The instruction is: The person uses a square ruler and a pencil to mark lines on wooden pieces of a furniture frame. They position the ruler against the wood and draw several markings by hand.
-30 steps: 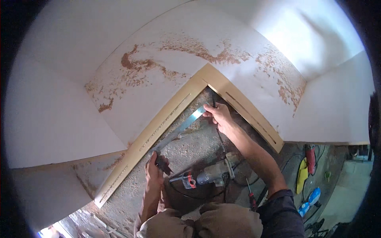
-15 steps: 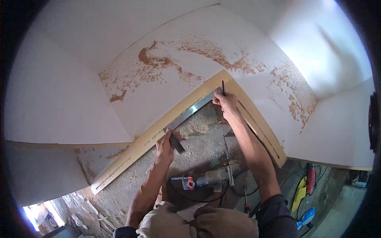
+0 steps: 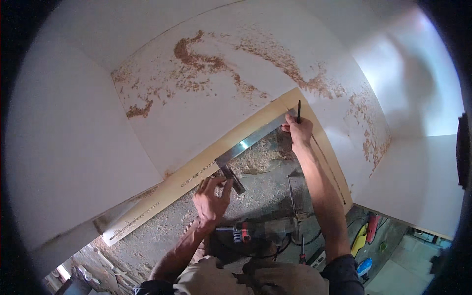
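A large white board point(image 3: 206, 113) fills the far part of the scene, dusted with brown sawdust point(image 3: 196, 59), and its pale raw edge point(image 3: 236, 147) frames a notch cut into it, running from the lower left up to a corner at the far right. A second ago the view sat lower and both hands were nearer the body; now the arms are stretched out and the metal try square point(image 3: 246, 147) lies with its blade flat along the notch's pale edge, its dark stock point(image 3: 235, 180) hanging down at the near end, so the square looks seated against the edge and ready for marking. The left hand point(image 3: 211, 196) has come up from near the floor to the stock, its grip partly spread, thumb and fingers touching the stock and steadying it rather than closing round it. The right hand point(image 3: 297, 132) has moved up to the far end of the blade by the corner, its grip pinching a thin dark pencil point(image 3: 298, 109) that stands upright with its tip over the pale edge. Below the notch is a rough floor point(image 3: 265, 187) strewn with sawdust, where a power tool point(image 3: 255, 231) with a red part lies near the person's knees point(image 3: 246, 278). To the near right, yellow, red and blue hand tools point(image 3: 366, 241) lie on the floor. No container shows in the view.
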A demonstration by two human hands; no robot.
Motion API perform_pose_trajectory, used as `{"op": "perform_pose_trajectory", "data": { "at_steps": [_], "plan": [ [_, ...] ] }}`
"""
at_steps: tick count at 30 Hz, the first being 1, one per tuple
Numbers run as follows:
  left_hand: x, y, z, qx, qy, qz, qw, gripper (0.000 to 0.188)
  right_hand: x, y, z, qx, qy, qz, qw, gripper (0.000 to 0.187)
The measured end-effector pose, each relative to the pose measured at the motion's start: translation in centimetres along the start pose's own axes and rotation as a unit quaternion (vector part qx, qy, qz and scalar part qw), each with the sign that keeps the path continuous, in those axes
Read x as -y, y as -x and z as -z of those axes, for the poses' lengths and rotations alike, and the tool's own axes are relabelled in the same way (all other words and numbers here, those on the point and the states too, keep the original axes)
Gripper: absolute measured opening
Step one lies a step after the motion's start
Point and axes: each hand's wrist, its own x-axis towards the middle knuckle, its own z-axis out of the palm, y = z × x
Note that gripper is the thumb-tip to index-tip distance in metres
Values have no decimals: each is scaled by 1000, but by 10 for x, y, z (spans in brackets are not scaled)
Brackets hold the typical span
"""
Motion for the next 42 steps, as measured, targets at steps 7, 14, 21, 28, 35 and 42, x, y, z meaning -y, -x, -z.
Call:
{"op": "perform_pose_trajectory", "data": {
  "at_steps": [7, 14, 21, 28, 35, 42],
  "plan": [
    [-14, -74, -40, -63, -85, -235, 966, 51, 6, -3, -1, -28, 86, -27, 996, 23],
    [-5, -86, -74, -72, -109, -261, 956, 47, -11, -11, 10, -94, 174, 2, 980, 29],
    [-1, -89, -68, -71, -139, -251, 955, 47, -18, 16, -17, -86, 233, 78, 965, 50],
    [-5, -90, -76, -56, -144, -247, 957, 48, -35, 9, -11, -64, 212, 151, 963, 54],
    [-10, -88, -70, -37, -137, -243, 960, 52, -15, 9, -5, -23, 260, 94, 961, 50],
    [-11, -89, -74, -39, -140, -246, 958, 54, -10, 13, -8, -14, 219, 118, 968, 42]
  ]
}}
